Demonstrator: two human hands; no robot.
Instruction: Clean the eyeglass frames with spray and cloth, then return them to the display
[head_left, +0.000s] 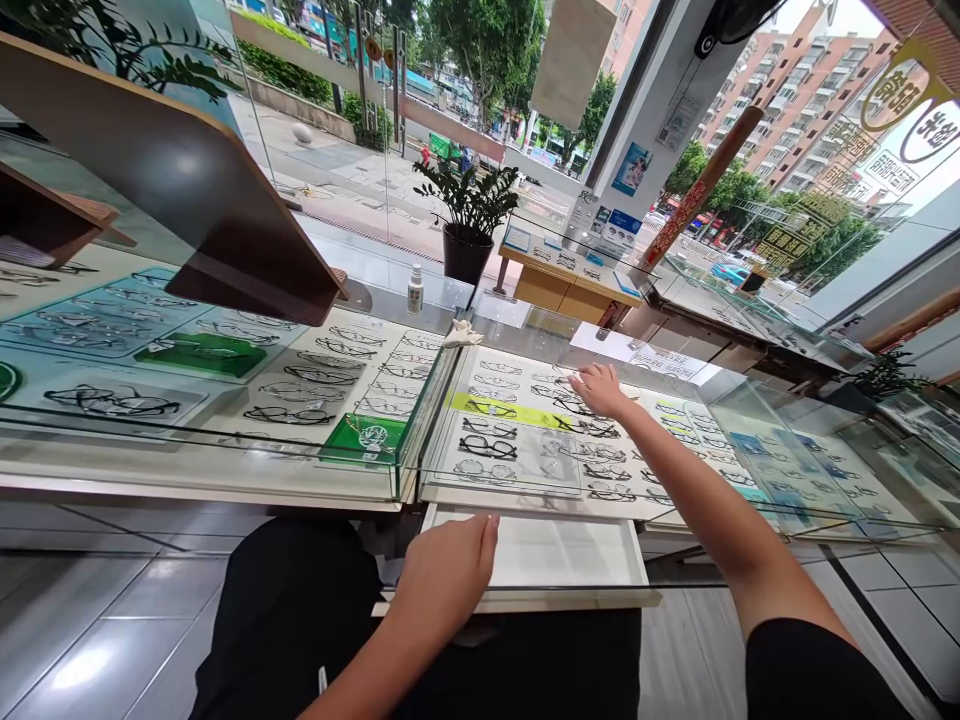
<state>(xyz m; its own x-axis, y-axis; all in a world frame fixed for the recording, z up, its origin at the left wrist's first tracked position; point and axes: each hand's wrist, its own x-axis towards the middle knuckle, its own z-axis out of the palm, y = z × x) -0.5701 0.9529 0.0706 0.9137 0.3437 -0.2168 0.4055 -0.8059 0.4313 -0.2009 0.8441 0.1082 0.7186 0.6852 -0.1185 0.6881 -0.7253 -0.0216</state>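
Note:
My left hand (450, 568) is closed, thumb uppermost, above the left part of a pulled-out white drawer (566, 550). Whatever its curled fingers hold, if anything, is hidden from me. Stretched forward over the glass display counter (525, 325), my right hand (598, 390) has its fingers loosely apart and nothing visible in them. Rows of eyeglasses lie in the counter below, among them a dark pair (487, 447). A crumpled pale cloth (463, 335) rests on the glass left of my right hand.
A brown board-like panel (247, 220) stands on the left counter, which holds more glasses and a green tray (360, 440). A small white spray bottle (415, 290) and a potted plant (466, 240) stand near the window. White papers (600, 343) lie at the counter's back.

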